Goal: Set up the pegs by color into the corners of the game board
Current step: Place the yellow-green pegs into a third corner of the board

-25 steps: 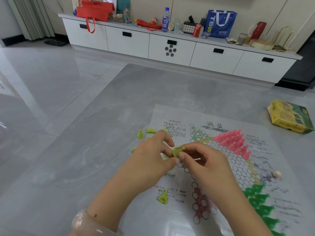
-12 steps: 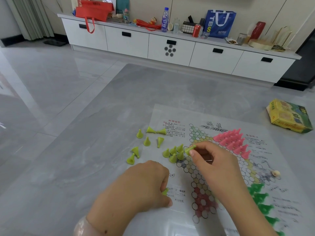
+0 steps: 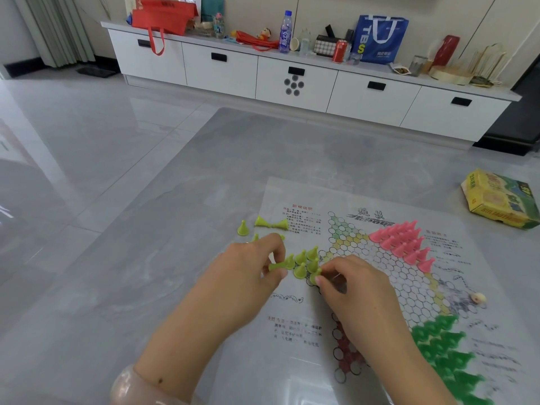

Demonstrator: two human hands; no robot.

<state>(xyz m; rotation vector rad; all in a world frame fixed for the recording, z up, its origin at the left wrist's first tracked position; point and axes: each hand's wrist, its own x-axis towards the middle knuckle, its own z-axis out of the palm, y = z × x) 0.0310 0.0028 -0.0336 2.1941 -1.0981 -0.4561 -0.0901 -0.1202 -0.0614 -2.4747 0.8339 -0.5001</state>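
On the grey table (image 3: 146, 258), a printed paper game board (image 3: 380, 287) is laid flat. A lime-green cone peg (image 3: 279, 266) is pinched on its side by the left hand (image 3: 248, 276). Another lime-green peg (image 3: 316, 276) is pinched by the right hand (image 3: 350, 285) at the board's left corner, beside a small cluster of standing lime-green pegs (image 3: 304, 260). Pink pegs (image 3: 403, 241) fill the far corner; dark green pegs (image 3: 447, 355) fill the near right corner. Loose lime-green pegs (image 3: 263, 225) lie beyond the left hand.

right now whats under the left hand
The left hand pinches one lime peg over the board's left edge. Two loose lime pegs peek out past the knuckles; anything else under the palm is hidden.
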